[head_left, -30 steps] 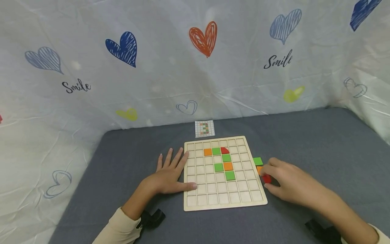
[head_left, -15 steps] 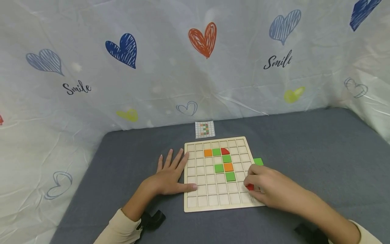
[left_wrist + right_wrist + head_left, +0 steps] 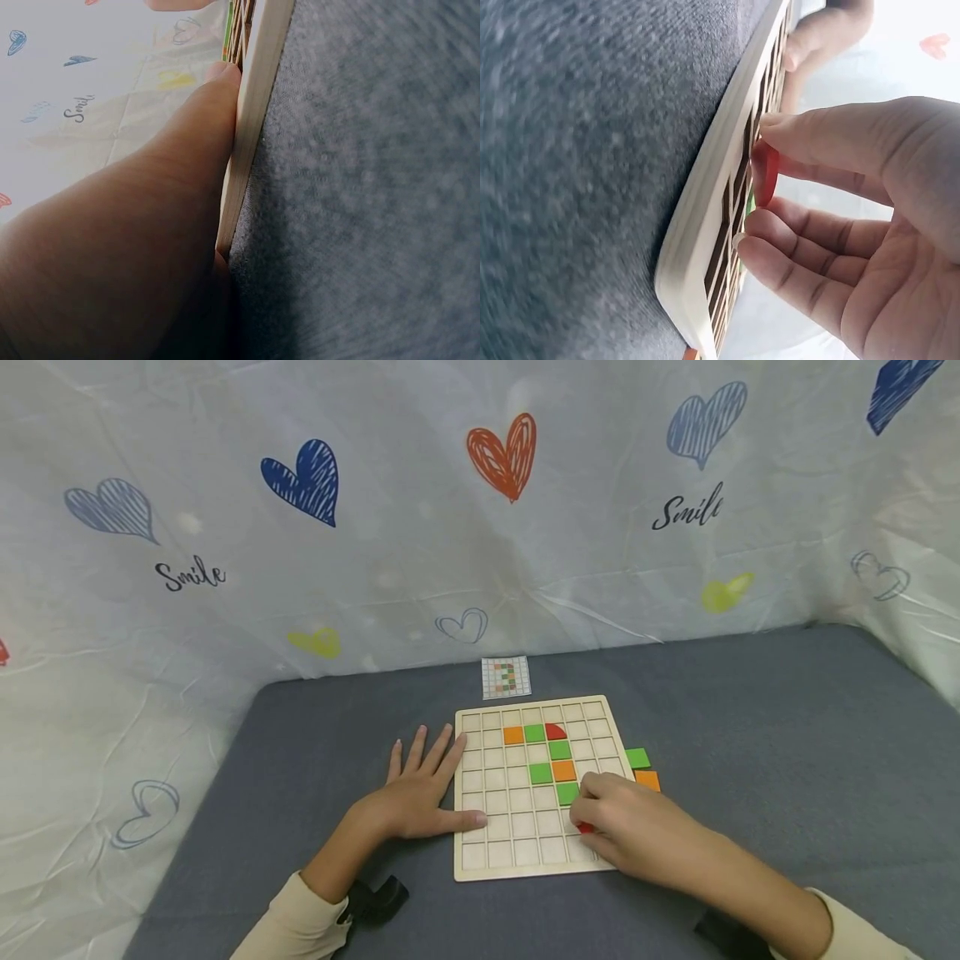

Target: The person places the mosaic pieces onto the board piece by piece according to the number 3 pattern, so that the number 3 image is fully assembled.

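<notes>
My right hand [image 3: 633, 822] pinches a red tile with a curved side [image 3: 765, 172] between thumb and fingers, close over the lower right of a wooden grid board [image 3: 517, 850]. My left hand [image 3: 416, 797] lies spread at the board's left edge, its thumb resting on the frame, as the left wrist view also shows. In the grid sit an orange tile [image 3: 513, 735], a green tile [image 3: 534, 733] and a red quarter-round tile [image 3: 555, 732] along one row. Below them are more green tiles and a second orange tile [image 3: 563, 771]. The right fingers overlap the lowest green tile [image 3: 567, 794].
A loose green tile [image 3: 637, 758] and a loose orange tile [image 3: 647, 781] lie on the grey cloth just right of the board. Behind the board is a small printed pattern card [image 3: 506, 677]. A white sheet with printed hearts [image 3: 375, 560] hangs at the back.
My right hand has carried the red tile leftward from beside the board to over its lower grid, uncovering the loose orange tile. The left hand stays where it was.
</notes>
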The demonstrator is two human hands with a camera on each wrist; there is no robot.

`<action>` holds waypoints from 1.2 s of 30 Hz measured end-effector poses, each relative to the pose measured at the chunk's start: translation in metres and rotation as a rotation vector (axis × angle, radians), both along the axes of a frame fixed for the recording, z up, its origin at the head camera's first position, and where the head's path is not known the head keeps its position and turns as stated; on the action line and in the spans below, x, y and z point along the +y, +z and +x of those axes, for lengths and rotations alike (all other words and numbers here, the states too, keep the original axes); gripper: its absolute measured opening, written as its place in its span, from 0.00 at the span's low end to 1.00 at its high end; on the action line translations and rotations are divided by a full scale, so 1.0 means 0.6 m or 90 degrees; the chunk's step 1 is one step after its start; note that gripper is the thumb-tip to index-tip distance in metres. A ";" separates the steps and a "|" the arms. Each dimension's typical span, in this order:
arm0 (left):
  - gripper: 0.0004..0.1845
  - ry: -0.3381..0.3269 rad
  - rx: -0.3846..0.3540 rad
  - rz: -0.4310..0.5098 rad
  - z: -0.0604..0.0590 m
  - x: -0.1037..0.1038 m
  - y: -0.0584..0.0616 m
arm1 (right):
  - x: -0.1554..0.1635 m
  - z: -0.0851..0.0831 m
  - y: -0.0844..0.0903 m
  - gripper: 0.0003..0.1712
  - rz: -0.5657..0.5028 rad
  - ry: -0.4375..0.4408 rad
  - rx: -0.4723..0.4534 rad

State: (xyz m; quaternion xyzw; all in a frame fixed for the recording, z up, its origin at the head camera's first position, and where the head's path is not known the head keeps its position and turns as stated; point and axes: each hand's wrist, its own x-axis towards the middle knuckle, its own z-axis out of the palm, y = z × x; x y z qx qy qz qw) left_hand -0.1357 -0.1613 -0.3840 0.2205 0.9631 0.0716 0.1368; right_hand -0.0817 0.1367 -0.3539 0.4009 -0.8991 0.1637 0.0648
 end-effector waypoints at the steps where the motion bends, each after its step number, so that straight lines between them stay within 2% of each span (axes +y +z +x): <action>1: 0.58 0.000 -0.001 -0.002 0.000 0.000 0.000 | -0.001 0.000 -0.001 0.13 -0.001 -0.002 -0.001; 14: 0.58 0.003 0.006 0.006 -0.001 -0.001 -0.007 | -0.016 -0.003 -0.009 0.12 -0.005 -0.007 -0.001; 20: 0.58 0.001 0.001 0.001 0.001 0.000 -0.001 | -0.018 -0.006 -0.010 0.11 -0.001 -0.005 -0.015; 26: 0.58 -0.006 0.011 -0.005 0.005 0.001 0.006 | -0.023 -0.009 -0.012 0.12 -0.021 0.011 -0.004; 36: 0.57 -0.015 0.013 -0.002 0.004 -0.001 0.006 | -0.024 -0.020 -0.014 0.11 -0.048 0.025 -0.043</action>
